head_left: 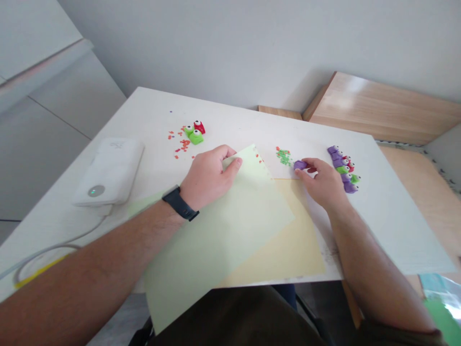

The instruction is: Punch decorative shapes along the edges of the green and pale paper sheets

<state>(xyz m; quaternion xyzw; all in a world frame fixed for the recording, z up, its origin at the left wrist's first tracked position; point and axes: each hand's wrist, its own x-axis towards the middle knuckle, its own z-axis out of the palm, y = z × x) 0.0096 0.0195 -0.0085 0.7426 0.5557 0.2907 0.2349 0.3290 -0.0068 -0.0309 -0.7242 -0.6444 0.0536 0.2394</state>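
The purple toy [299, 165] is pinched between the thumb and fingers of the right hand [322, 180], low over the worktop [396, 211]. By the left hand [212, 175], thumb and fingers closed together, the light green sheet [223, 235] is gripped near its far corner and held at a slant. Part of the yellow sheet [291, 230] beneath is covered by it.

Along the far right edge of the green sheet, a row of small marks, possibly holes, is seen; its broad middle is unmarked. From this edge and the loose bits, some work on the paper is judged to be done; how much is left cannot be told.

Just beside the purple toy, green bits [284, 157] are heaped, with a few orange ones mixed in. Farther left, orange bits [184, 144] are scattered next to two green toys [196, 137] and a red toy [199, 127]. To the right of the right hand, a cluster of toys [337, 156] in purple, red and green is gathered.

No container is seen around the bits or toys; all are laid loose. On the far left, a white power bank [120, 163] is set down, with a cable [86, 234] plugged in.
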